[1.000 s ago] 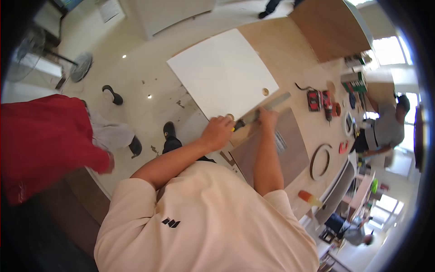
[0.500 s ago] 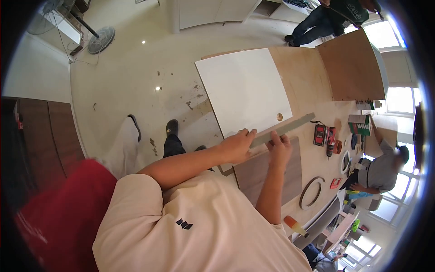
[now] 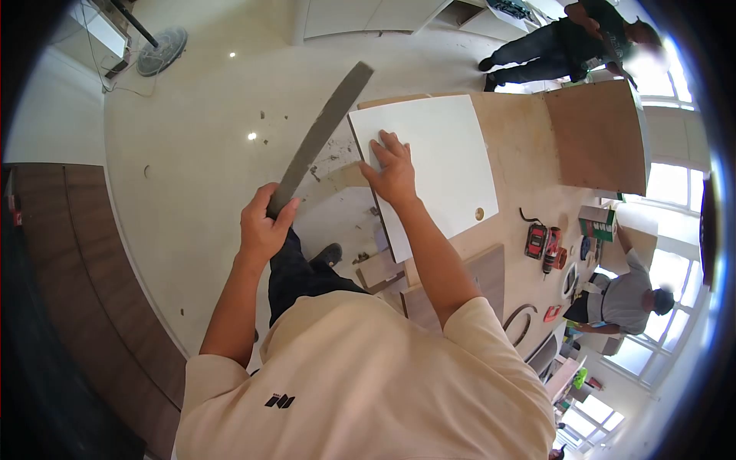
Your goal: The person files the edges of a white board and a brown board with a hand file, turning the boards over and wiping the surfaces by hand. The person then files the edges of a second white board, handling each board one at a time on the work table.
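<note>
My left hand [image 3: 264, 224] is closed around the lower end of a long grey-brown strip [image 3: 322, 126], which slants up and away over the floor. My right hand [image 3: 395, 169] is open, its fingers spread on the left part of a white panel [image 3: 448, 153]. A round hole [image 3: 480, 214] shows near the panel's lower right corner. The panel lies on a wooden work surface [image 3: 521, 138]. Below it, partly behind my right forearm, is a brown wood-grain board [image 3: 487, 280].
A red and black drill [image 3: 550, 249], a curved band [image 3: 521, 322] and a green box [image 3: 596, 222] are on the work surface. A brown box-like panel [image 3: 598, 138] stands at its far end. One person [image 3: 575, 42] stands beyond, another [image 3: 625, 295] at right. A fan base [image 3: 162, 51] stands on the floor.
The strip has swung from beside the white panel out to the left in my left hand. My right hand has let go of it and moved onto the panel. The person in red has left view.
</note>
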`<state>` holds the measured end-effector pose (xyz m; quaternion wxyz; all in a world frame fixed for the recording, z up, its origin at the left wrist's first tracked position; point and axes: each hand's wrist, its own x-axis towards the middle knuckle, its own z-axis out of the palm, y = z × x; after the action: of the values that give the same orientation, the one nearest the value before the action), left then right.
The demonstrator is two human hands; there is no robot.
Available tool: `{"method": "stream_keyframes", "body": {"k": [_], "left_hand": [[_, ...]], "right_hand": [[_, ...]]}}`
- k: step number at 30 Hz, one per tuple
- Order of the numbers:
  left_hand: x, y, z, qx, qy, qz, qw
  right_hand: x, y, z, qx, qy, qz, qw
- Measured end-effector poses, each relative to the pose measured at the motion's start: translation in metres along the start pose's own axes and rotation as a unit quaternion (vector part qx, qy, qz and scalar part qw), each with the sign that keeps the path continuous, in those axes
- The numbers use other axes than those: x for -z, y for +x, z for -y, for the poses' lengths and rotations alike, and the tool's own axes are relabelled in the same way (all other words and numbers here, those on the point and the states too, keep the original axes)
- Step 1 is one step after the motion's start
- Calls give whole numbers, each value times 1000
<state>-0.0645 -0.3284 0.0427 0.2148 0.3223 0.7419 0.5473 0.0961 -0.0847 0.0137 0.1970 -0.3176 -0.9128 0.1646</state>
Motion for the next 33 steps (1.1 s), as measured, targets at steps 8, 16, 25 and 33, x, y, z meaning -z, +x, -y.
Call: {"method": "stream_keyframes", "body": {"k": [8,16,25,33], "left_hand": [[-20,19,35,68,-16,-48,996],[-62,24,57,98,-72,-2,993],[-110,11,81,13,-100,-36,994],[-148,13,95,-26,-102,-41,994]], "right_hand": [[-2,20,8,-25,12,-4,1000],[1,18,-17,-34,76,77,994],[5,8,-13,-10,9,123,992],[38,-62,-40,-108,-185,105,971]]}}
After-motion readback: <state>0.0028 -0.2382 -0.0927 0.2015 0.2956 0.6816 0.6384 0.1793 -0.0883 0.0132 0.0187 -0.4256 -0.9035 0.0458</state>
